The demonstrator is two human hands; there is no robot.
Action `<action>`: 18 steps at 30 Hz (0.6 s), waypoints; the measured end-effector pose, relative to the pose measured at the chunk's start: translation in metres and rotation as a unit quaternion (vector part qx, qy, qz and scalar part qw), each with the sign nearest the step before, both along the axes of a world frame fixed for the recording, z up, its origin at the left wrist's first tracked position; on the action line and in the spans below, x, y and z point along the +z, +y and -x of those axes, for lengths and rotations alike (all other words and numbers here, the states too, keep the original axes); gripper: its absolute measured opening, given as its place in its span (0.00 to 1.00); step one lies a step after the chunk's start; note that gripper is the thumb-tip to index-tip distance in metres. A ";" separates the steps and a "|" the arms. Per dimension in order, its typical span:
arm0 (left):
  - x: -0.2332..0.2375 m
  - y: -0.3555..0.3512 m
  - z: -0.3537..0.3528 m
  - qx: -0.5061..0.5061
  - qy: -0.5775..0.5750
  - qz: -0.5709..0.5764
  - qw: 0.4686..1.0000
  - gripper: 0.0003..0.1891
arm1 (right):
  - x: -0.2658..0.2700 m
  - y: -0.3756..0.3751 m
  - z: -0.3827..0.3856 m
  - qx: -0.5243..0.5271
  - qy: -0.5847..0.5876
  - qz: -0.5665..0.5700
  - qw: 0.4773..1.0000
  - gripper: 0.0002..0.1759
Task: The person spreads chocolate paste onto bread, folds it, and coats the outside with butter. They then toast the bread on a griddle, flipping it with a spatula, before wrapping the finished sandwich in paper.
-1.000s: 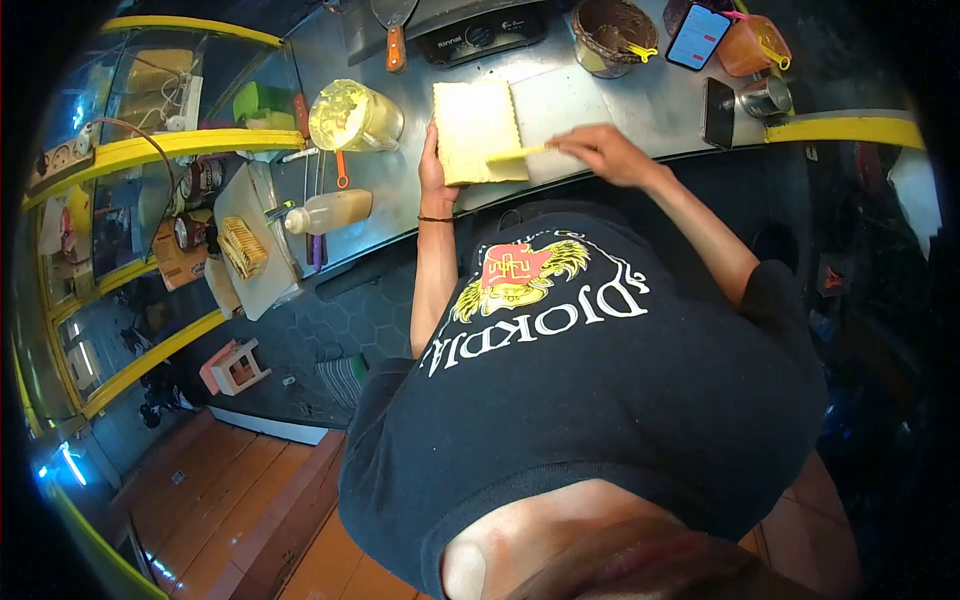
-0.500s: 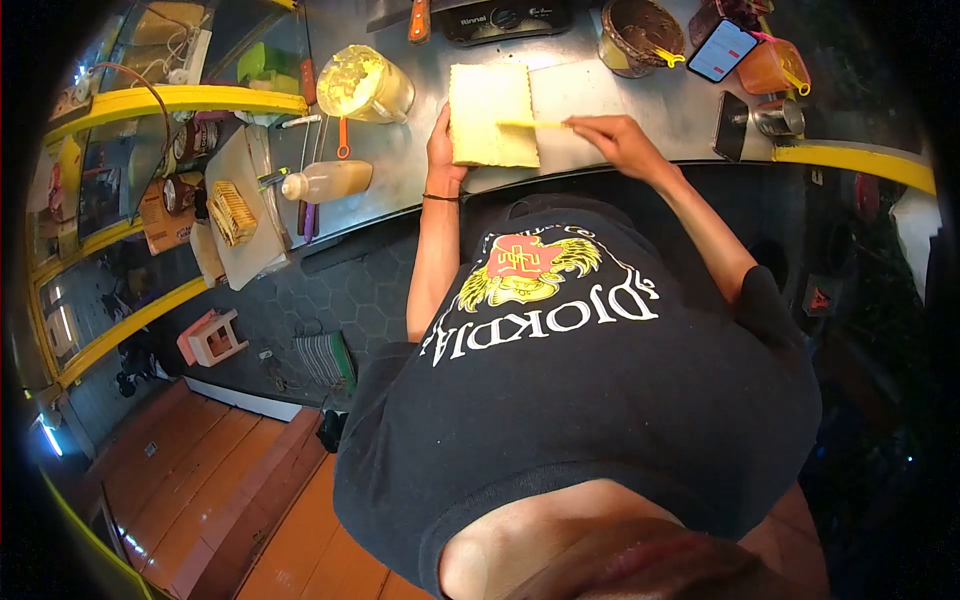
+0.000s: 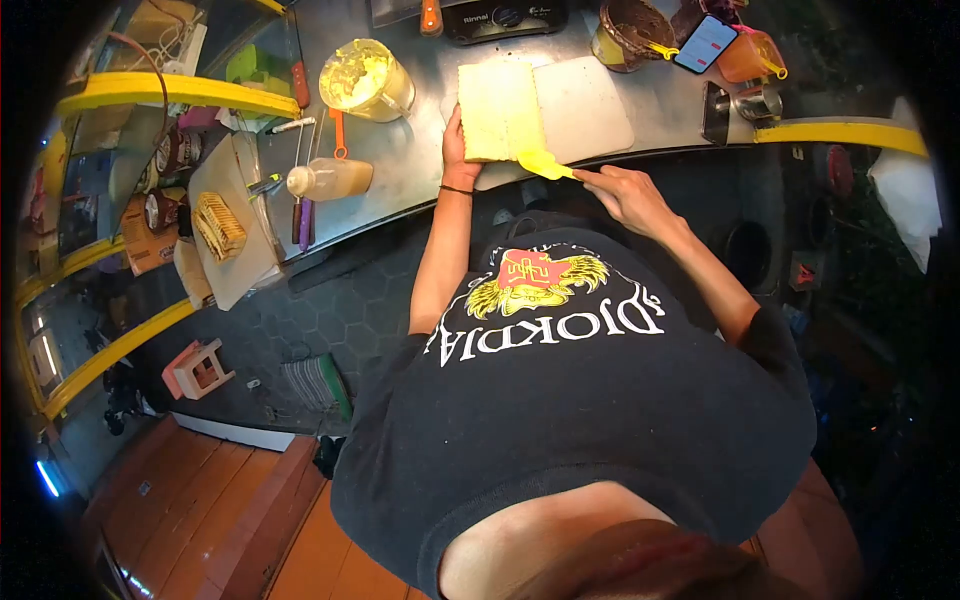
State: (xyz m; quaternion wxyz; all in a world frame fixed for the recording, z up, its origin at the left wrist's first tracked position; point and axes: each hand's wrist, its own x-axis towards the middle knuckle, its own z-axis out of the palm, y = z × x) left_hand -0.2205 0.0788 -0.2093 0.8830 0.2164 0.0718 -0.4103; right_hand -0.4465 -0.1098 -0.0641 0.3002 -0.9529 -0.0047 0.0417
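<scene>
A pale yellow slab of bread (image 3: 500, 108) lies on a white cutting board (image 3: 590, 115) on the steel counter (image 3: 420, 160). My left hand (image 3: 455, 152) rests against the bread's left edge, steadying it. My right hand (image 3: 625, 195) holds a yellow spatula (image 3: 545, 165), whose blade is at the bread's near right corner, just off the counter's front edge. A clear jug of yellow spread (image 3: 365, 80) stands to the left of the bread.
A squeeze bottle (image 3: 330, 180) lies left of my arm, with knives (image 3: 300, 215) and a tray holding a toast rack (image 3: 220, 225) beyond. At the back stand a stove (image 3: 500, 15), a brown tub (image 3: 625, 30), a phone (image 3: 705, 42), an orange container (image 3: 755, 55) and a metal cup (image 3: 760, 100).
My right hand has drawn the spatula back toward me, from the middle of the bread's top to its near right corner. The left hand stayed on the bread's edge.
</scene>
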 end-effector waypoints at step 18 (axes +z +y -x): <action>-0.022 -0.003 0.000 0.003 -0.047 0.003 0.999 0.25 | -0.079 0.046 0.040 -0.370 0.064 -0.462 0.804 0.18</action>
